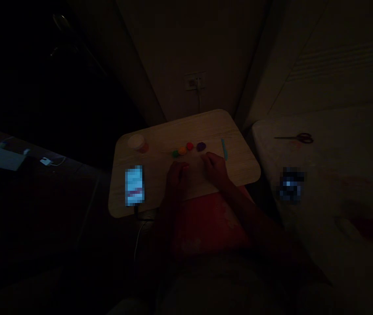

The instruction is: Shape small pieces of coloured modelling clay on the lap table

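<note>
In dim light, my left hand (175, 176) rests over the near part of a small wooden-topped table (160, 175). Its fingers are curled around a small red piece (185, 166) that looks like modelling clay. My right hand (215, 168) is closed, thumb and fingers pressed together; whatever they may hold is hidden. Just beyond the hands, small clay-like lumps form a slanting row: green (175, 154), orange (182, 151), red (189, 146) and, slightly apart, purple (201, 146). A teal plastic modelling tool (224, 149) lies right of them.
A lidded tub (136, 142) stands at the table's far left. Nearer lies a lit phone (134, 186) with a cable. Scissors (294, 138) and a blurred-out object (290, 185) lie on the pale surface to the right. A wall socket (195, 82) holds a plug.
</note>
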Demonstrator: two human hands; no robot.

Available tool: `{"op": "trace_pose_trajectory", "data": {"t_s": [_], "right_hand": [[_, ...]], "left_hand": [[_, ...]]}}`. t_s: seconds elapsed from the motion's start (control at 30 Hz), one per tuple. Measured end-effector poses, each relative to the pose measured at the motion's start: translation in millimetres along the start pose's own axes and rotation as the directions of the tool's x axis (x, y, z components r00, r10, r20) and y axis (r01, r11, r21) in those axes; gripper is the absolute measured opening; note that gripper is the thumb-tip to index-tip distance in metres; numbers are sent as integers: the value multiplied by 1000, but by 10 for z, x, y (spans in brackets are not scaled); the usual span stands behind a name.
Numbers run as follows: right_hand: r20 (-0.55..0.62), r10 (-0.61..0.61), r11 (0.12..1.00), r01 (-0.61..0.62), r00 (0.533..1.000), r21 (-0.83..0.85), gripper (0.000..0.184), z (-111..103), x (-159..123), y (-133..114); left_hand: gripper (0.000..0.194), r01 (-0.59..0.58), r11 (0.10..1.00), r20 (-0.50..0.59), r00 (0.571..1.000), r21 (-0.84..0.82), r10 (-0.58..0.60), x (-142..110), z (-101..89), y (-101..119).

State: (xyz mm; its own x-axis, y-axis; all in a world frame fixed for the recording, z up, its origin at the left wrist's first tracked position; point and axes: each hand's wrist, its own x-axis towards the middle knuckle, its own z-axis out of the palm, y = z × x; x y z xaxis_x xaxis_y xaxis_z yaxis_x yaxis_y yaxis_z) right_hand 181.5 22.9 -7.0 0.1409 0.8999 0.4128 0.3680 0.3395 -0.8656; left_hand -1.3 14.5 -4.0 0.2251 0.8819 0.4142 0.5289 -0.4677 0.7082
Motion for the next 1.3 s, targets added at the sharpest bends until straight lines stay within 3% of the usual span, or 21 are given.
{"op": "trace_pose_trajectory", "data": {"t_s": [0.2, 0.6, 0.83, 1.3], "right_hand": [[-39, -49, 999, 50, 998, 22, 25, 0, 11, 20], [-5, -88, 995, 88, 996, 42, 27, 5, 17, 59], [-4, -18, 999, 18, 1000, 28, 9, 8, 12, 42], [48, -12, 999, 11, 999, 39, 18, 24, -1, 38]], "left_hand": [[24, -8, 1000, -9, 1000, -1, 8, 1, 9, -24], [23, -5, 1000, -1, 1000, -11, 5, 0, 7, -30], [23, -2, 1000, -8, 1000, -6, 2, -1, 11, -19], [22, -13, 1000, -12, 1000, -19, 13, 2, 4, -10]]}}
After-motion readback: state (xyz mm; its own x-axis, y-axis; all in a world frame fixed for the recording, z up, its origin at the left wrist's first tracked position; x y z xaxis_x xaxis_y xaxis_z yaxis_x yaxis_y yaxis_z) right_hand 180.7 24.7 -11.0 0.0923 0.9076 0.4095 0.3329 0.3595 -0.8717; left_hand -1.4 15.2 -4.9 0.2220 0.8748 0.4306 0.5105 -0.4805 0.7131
